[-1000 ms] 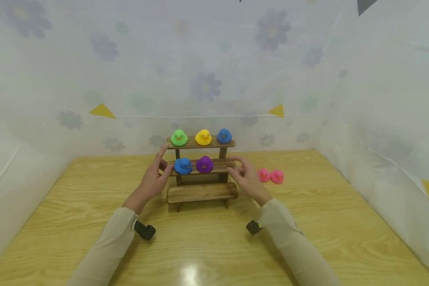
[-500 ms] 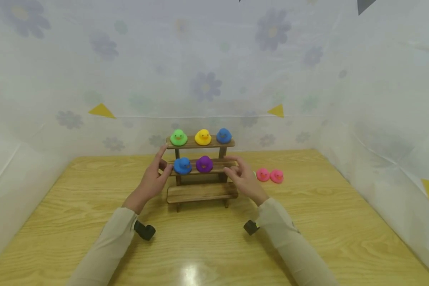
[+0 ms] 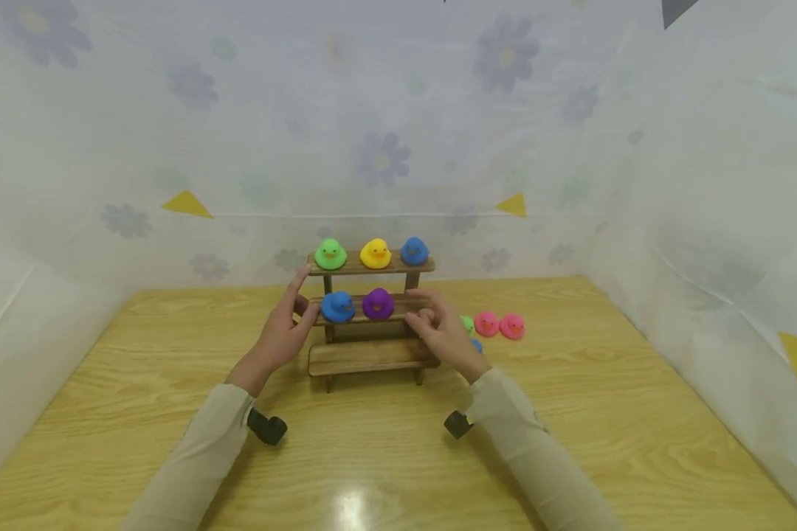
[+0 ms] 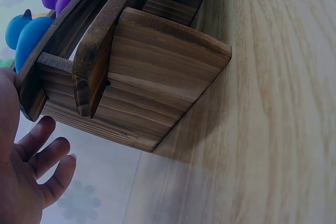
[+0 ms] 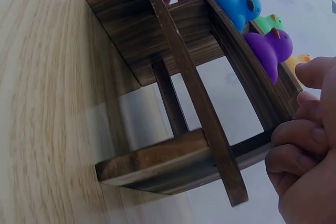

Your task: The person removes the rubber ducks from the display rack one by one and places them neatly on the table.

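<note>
A three-tier wooden stand [image 3: 372, 357] stands on the table. Green [image 3: 330, 255], yellow [image 3: 375, 254] and blue [image 3: 415, 251] rubber ducks sit on its top tier. The middle tier bears a blue duck [image 3: 338, 307] and a purple duck [image 3: 378, 304]. My left hand [image 3: 277, 335] is at the stand's left end, thumb beside the middle-tier blue duck, other fingers loosely bent in the left wrist view. My right hand [image 3: 446, 335] is over the middle tier's right end, thumb and index finger apart near the purple duck, other fingers curled; no held thing shows.
Two pink ducks [image 3: 513, 326] lie on the table [image 3: 604, 398] right of the stand. A green duck [image 3: 468, 325] and a blue thing [image 3: 477, 346] are partly hidden by my right hand. Behind hangs a flower-patterned sheet [image 3: 292, 147].
My right hand has moved left along the middle tier toward the purple duck, uncovering parts of the green duck and the blue thing. The left hand stays at the stand's left end.
</note>
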{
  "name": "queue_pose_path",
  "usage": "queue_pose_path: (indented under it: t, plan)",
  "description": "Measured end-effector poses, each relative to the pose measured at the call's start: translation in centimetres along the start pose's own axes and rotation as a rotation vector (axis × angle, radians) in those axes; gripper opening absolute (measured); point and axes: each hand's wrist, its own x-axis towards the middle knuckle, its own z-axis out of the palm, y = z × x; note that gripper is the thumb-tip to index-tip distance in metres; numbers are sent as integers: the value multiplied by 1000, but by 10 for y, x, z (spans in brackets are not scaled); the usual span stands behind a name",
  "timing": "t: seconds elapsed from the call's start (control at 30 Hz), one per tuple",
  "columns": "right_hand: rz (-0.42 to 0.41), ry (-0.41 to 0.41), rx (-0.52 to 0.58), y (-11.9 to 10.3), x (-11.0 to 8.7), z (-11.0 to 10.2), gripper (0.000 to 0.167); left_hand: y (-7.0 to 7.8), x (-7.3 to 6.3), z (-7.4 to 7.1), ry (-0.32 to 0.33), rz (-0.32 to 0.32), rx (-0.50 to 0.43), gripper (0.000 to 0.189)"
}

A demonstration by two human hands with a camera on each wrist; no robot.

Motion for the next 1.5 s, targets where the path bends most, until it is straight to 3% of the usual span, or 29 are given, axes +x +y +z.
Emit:
queue_pose_path:
  t: [0.4, 0.57, 0.83, 1.0, 1.33, 1.5]
  plan:
    - [-73, 23, -35, -4, 5, 17, 38, -1, -2, -3, 11, 0, 12, 62]
    - [-41, 15, -14, -5, 7, 22, 38, -3, -2, -3, 18, 5, 19, 62]
    - [10, 7, -57, 21, 17, 29, 42, -3, -1, -1, 18, 2, 8, 63]
    - [25, 28, -72, 20, 18, 31, 40, -3, 1, 1, 19, 20, 13, 61]
    - [49, 57, -78, 18, 19, 33, 41, 1, 1, 0, 10, -3, 9, 62]
    - [61, 51, -68, 3, 16, 35, 40, 0, 0, 1, 7, -12, -3, 62]
